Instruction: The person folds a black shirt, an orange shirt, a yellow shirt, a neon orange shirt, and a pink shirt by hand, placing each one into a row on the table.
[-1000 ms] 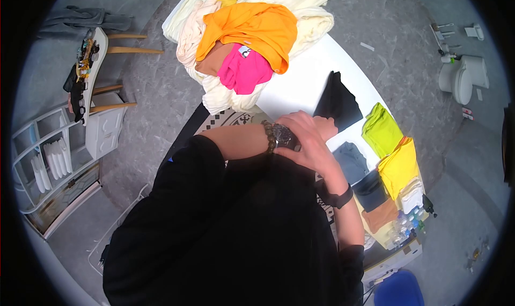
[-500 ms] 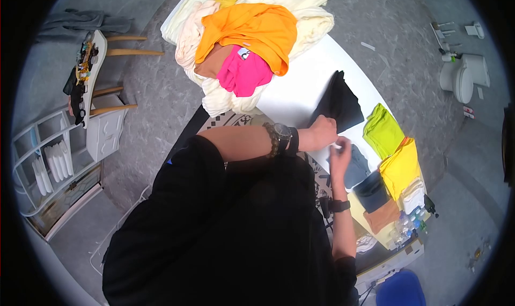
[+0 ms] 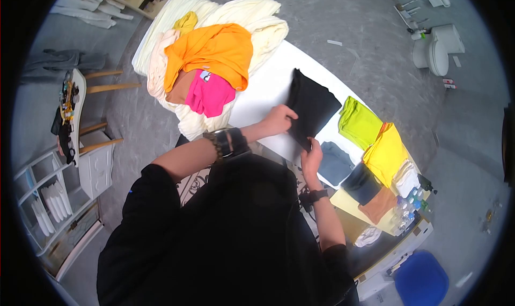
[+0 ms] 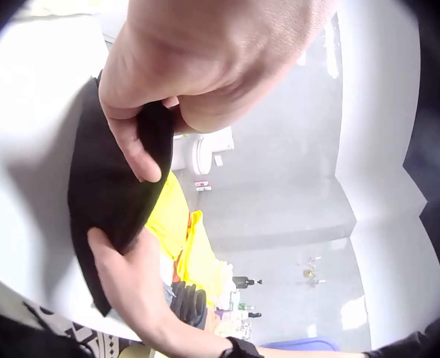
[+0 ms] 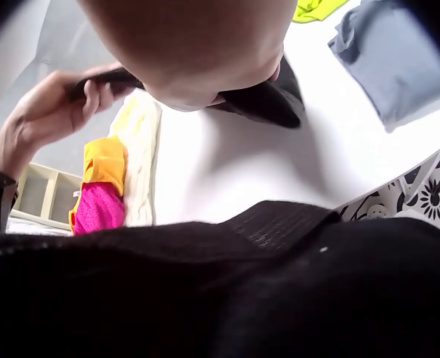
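Note:
A folded black garment [image 3: 314, 103] is held by its near edge over the white table [image 3: 263, 89]. My left hand [image 3: 278, 119] pinches its left corner, with thumb and fingers on either side of the cloth in the left wrist view. Nearer my body, my right hand [image 3: 311, 158] grips the other corner. Seen from the right wrist, the black cloth droops past the right hand [image 5: 197, 52]. To the right of the garment lie a folded grey-blue garment [image 3: 335, 162] and a lime green one [image 3: 359, 122].
A heap with an orange garment [image 3: 214, 51], a pink one [image 3: 209, 94] and cream cloth [image 3: 257, 13] covers the table's far left. Folded yellow [image 3: 386, 153], dark [image 3: 360, 185] and brown [image 3: 378, 204] garments line the right, beside small bottles [image 3: 405, 212]. A blue stool [image 3: 422, 279] stands below.
Earlier my right hand was at my left wrist, then the hands came apart. Now both hold the black garment, and its near edge has been lifted. The head view has shifted.

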Motion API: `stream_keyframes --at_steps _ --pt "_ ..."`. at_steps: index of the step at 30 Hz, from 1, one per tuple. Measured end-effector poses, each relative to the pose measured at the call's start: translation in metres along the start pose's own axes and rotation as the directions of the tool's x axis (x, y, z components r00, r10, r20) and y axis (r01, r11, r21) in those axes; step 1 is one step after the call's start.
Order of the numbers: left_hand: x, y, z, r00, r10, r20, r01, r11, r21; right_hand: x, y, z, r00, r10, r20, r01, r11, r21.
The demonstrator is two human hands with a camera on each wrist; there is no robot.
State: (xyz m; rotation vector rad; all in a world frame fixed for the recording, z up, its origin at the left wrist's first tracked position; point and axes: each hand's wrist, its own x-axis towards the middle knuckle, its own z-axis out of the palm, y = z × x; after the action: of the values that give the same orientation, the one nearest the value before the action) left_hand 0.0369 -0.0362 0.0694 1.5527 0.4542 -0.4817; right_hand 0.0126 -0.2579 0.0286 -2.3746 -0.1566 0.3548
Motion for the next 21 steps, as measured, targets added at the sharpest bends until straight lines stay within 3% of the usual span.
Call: stream_keyframes --at_steps 3,6,8,12,15,21 --pt "0.004 -0.039 -0.028 0.992 -0.116 0.044 0.115 0.993 0.035 -0.011 0.002 -0.023 0.994 -0.107 0.029 0.109 0.991 -0.073" --pt "-0.009 -0.040 -0.045 0.967 -0.217 0.132 0.218 0.976 0.010 -0.020 -0.005 -0.039 0.972 -0.175 0.157 0.192 0.976 -0.103" --pt "-0.014 -0.041 -0.048 0.907 -0.376 0.189 0.410 0.889 -0.201 -0.022 -0.014 -0.048 0.966 -0.215 0.146 0.230 0.969 -0.095" --pt "-0.023 -0.008 -0.058 0.882 -0.387 0.269 0.434 0.890 -0.142 -0.020 -0.032 -0.071 0.943 -0.315 0.106 0.321 0.946 -0.044" --pt "-0.023 0.012 -0.060 0.894 -0.349 0.280 0.393 0.912 -0.118 -0.019 -0.040 -0.087 0.947 -0.311 0.080 0.310 0.951 0.027" --pt "-0.043 0.072 -0.059 0.927 -0.223 0.300 0.272 0.953 -0.131 -0.023 -0.069 -0.114 0.943 -0.243 -0.227 0.231 0.970 -0.077"
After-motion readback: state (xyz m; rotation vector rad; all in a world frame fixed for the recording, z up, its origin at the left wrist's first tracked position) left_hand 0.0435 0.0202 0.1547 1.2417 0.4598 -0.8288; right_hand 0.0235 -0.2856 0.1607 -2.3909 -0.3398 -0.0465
